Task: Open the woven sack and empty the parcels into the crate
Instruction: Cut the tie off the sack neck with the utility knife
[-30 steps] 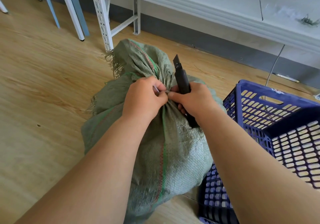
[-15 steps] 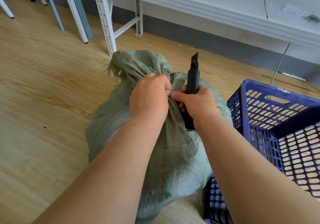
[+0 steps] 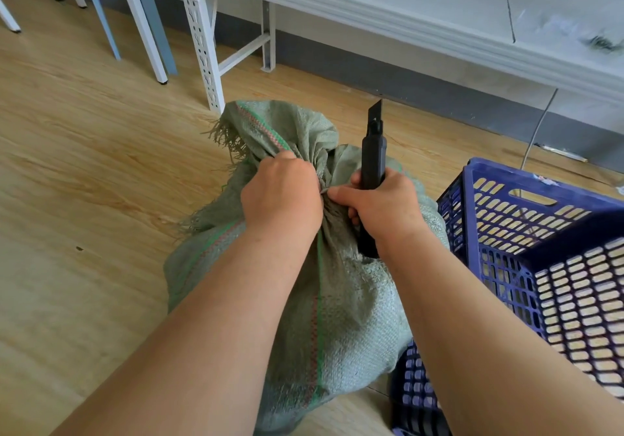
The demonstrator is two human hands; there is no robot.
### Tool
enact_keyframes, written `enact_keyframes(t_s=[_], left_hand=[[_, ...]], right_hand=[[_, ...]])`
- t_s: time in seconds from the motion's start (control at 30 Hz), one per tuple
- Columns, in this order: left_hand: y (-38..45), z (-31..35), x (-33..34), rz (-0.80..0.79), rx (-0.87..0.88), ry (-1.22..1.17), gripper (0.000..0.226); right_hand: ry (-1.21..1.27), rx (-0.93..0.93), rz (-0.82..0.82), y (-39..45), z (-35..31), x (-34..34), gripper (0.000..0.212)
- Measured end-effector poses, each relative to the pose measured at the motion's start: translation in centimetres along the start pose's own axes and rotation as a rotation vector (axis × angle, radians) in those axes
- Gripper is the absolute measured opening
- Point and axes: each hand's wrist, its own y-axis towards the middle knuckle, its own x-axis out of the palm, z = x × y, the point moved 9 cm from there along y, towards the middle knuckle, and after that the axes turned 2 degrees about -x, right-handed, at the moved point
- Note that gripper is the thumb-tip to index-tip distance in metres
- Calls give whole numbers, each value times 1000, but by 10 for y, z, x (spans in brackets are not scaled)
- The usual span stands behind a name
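A full green woven sack (image 3: 347, 307) with red and green stripes stands on the wooden floor, its neck gathered tight and its frayed top flopped to the far left. My left hand (image 3: 282, 199) grips the gathered neck. My right hand (image 3: 381, 206) holds a black utility knife (image 3: 373, 155) upright, blade tip pointing away, and its thumb and forefinger pinch at the neck beside my left hand. The tie itself is hidden between the hands. A blue perforated plastic crate (image 3: 526, 249) stands right of the sack, touching it. No parcels show.
A white metal shelf leg (image 3: 202, 40) stands just behind the sack, under a white shelf board (image 3: 405, 26). White and blue chair legs (image 3: 141, 23) stand at the far left. A thin grey cable (image 3: 537, 131) hangs behind the crate. Bare floor lies to the left.
The knife has swung from leaning left to nearly upright. My left hand has shifted its hold up around the gathered neck, and both hands stay pressed together at it.
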Motion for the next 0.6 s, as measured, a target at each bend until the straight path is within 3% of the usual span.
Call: enact_keyframes(t_s=[0.1,0.23,0.33,0.47,0.6], left_hand=[[-2,2,-1,14,55,-118,7],[-4,11,-10,148,185,-249,6],[-10,23,-14,231,289,-278,11],[-19,37,-19,316,485,-275,16],[-15,28,-14,261,402,-331,7]], right_hand=[[23,11,-9,1,-1,-2,32],[-11,35,-55,7,-9,0,27],[-28,141,-81,14,-6,1,35],[-47,277,-49,17,2,-4,25],[16,236,-42,18,-2,-3,23]])
